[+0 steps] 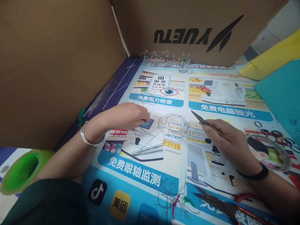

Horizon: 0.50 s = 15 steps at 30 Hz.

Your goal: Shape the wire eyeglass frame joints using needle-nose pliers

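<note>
My left hand (133, 115) is closed in a pinch above the printed sheet; whatever its fingers hold is too small or hidden to make out. A slim, dark, pointed pair of tweezers (199, 117) is gripped in my right hand (227, 140), its tip aimed up and left. Between my hands lies a loose tangle of thin looped wire (175, 125). Several straight wire pieces (150, 150) rest on the sheet below my left hand. Nearer to me are a wire bunch with red and green parts (174, 201) and red-handled scissors (225, 206).
Cardboard panels (56, 62) stand at left and back (187, 18). Beaded wire pieces (166, 56) lie along the back. Long wires (103, 97) lie at left. A green tape roll (44, 156) stands left; a clear ring (286, 159) and black bands (276, 133) lie right.
</note>
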Tool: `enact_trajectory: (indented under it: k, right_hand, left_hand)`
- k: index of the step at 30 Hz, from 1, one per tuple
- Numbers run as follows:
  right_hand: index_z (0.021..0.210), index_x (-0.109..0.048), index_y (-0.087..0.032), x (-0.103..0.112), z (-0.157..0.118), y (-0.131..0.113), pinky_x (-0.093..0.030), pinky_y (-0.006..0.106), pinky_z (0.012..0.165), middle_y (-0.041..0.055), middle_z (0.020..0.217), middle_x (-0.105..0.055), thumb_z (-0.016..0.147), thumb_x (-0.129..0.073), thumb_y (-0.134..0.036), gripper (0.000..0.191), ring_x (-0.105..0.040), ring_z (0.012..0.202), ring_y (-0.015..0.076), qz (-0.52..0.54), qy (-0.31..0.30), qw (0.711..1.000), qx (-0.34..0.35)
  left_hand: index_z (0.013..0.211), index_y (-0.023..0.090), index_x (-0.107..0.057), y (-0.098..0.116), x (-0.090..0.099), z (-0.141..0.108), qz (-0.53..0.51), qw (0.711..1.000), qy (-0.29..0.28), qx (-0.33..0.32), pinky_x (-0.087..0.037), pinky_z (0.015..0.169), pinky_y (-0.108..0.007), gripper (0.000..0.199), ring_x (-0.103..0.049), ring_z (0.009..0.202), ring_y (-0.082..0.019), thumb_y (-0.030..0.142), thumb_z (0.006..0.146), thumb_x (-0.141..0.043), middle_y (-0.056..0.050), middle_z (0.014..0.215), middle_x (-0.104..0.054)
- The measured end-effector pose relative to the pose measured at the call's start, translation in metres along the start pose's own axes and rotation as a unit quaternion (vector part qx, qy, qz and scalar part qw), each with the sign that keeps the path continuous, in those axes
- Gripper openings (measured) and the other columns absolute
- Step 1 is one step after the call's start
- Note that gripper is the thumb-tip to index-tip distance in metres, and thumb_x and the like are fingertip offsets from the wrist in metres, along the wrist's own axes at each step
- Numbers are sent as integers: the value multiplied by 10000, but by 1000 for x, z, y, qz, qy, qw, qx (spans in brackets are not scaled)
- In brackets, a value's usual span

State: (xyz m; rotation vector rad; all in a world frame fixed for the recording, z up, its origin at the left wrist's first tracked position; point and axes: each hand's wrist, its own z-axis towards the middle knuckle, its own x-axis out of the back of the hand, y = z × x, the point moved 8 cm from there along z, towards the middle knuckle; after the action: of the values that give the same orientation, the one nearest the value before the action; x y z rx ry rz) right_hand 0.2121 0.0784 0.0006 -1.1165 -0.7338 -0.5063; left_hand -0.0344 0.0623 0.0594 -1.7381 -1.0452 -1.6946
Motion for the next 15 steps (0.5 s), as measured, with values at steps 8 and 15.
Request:
enact_trajectory:
  k: [8, 15]
  right_hand:
    - [905, -614, -247, 1, -2, 0, -465, 335, 695, 50, 899, -655, 837, -508, -379, 182, -602, 814, 212, 1, -12, 1000, -2]
    - [923, -632, -221, 2, -3, 0, -446, 322, 720, 48, 889, -658, 831, -517, -353, 198, -599, 812, 193, 3, -7, 1000, -8]
  left_hand:
    - [763, 192, -602, -15, -38, -20, 68, 991, -86, 76, -313, 514, -261, 144, -573, 648, -182, 256, 790, -475, -44, 765, -650]
    - [774, 194, -590, -15, -48, -29, 52, 989, -56, 125, -328, 530, -264, 166, -578, 665, -183, 218, 795, -427, -41, 780, -655]
